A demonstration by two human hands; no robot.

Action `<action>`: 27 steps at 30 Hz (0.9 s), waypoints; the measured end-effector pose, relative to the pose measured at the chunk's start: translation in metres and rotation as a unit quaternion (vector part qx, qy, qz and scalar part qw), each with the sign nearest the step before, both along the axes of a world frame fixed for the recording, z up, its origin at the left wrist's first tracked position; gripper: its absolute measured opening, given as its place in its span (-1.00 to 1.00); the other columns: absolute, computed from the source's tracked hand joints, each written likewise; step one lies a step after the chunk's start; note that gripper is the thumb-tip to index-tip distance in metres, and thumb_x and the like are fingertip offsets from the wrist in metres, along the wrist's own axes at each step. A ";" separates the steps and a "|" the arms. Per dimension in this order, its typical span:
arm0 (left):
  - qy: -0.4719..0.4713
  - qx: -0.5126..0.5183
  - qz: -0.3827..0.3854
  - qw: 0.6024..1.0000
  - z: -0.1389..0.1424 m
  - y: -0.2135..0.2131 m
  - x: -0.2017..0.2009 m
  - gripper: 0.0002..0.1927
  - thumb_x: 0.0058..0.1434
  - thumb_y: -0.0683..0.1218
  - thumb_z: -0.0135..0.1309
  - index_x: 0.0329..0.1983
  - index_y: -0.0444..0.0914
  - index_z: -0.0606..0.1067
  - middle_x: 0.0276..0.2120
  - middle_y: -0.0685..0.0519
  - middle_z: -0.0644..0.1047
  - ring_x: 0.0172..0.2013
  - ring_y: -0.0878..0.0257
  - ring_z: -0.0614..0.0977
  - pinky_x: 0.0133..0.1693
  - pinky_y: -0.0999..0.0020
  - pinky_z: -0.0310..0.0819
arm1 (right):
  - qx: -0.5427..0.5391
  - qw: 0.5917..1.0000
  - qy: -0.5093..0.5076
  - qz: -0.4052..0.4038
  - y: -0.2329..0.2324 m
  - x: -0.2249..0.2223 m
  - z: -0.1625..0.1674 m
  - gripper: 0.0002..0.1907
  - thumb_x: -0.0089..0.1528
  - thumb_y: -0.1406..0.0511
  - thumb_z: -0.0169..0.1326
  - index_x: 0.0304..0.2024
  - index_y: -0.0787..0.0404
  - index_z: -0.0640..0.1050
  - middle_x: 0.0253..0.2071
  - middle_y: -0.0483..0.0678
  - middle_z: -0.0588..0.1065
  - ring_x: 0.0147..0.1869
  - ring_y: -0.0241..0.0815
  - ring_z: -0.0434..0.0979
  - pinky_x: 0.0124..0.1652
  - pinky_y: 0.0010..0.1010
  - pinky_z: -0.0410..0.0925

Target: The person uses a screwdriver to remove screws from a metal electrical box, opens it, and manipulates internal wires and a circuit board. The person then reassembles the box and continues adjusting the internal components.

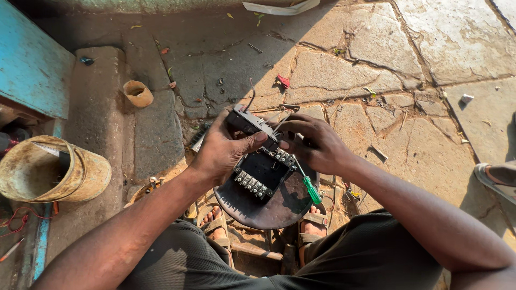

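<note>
My left hand point(223, 147) grips a black electrical terminal unit point(262, 164) with rows of metal screw terminals, thumb pressed on its upper edge. My right hand point(314, 144) holds the unit's right side and also pinches a green-handled screwdriver point(308, 184), whose handle points down and right. The unit hangs over a dark round metal pan point(263, 207) resting above my sandalled feet point(217, 228). Thin wires stick up from the unit's top.
A dirty yellowish bucket point(51, 169) lies tipped at the left beside a blue wooden surface point(29, 64). A small clay cup point(138, 93) sits on a raised stone kerb. Cracked stone paving spreads ahead with litter. Another person's sandalled foot point(497, 177) shows at the right edge.
</note>
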State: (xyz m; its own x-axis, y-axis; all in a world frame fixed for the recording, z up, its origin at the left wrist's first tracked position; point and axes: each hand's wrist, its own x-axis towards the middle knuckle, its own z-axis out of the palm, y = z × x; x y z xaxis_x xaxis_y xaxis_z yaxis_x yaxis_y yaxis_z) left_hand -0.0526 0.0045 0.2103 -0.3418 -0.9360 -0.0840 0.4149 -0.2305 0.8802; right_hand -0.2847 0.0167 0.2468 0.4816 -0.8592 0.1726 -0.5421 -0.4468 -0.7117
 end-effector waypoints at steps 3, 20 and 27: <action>-0.020 0.008 0.010 1.000 -0.002 -0.001 -0.001 -0.44 0.10 -0.28 0.29 0.18 -0.28 0.41 -0.07 -0.02 0.60 -0.07 0.22 0.66 -0.01 0.34 0.65 | -0.022 0.999 0.028 -0.002 0.001 -0.001 -0.004 -0.61 0.30 0.18 0.11 0.07 0.28 0.57 -0.11 0.07 0.52 -0.07 0.01 0.55 -0.08 -0.16 0.42; 0.077 0.045 -0.115 0.989 0.030 0.028 0.003 -0.47 0.14 -0.21 0.29 0.18 -0.27 0.41 0.07 -0.04 0.56 0.10 0.16 0.59 0.12 0.17 0.60 | -0.441 0.896 0.051 0.020 0.024 -0.009 -0.002 -0.77 0.20 0.32 0.08 -0.15 0.31 0.56 -0.21 0.06 0.50 -0.29 -0.06 0.50 -0.37 -0.23 0.37; -0.134 -0.123 -0.101 0.978 0.039 0.037 0.007 -0.44 0.15 -0.21 0.28 0.22 -0.30 0.39 0.00 0.01 0.59 0.03 0.26 0.61 0.13 0.29 0.58 | -0.422 0.905 -0.018 0.058 0.024 -0.011 0.007 -0.81 0.07 0.38 0.08 -0.27 0.32 0.57 -0.35 0.04 0.49 -0.43 -0.06 0.45 -0.46 -0.24 0.30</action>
State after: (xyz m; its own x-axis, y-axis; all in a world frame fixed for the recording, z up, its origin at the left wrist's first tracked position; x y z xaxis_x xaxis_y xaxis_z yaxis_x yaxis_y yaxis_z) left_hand -0.0461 0.0413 0.2495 -0.5181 -0.8551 0.0222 0.1288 -0.0523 0.9903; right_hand -0.2960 0.0411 0.2541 0.5404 -0.3583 0.7613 -0.4398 -0.8916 -0.1074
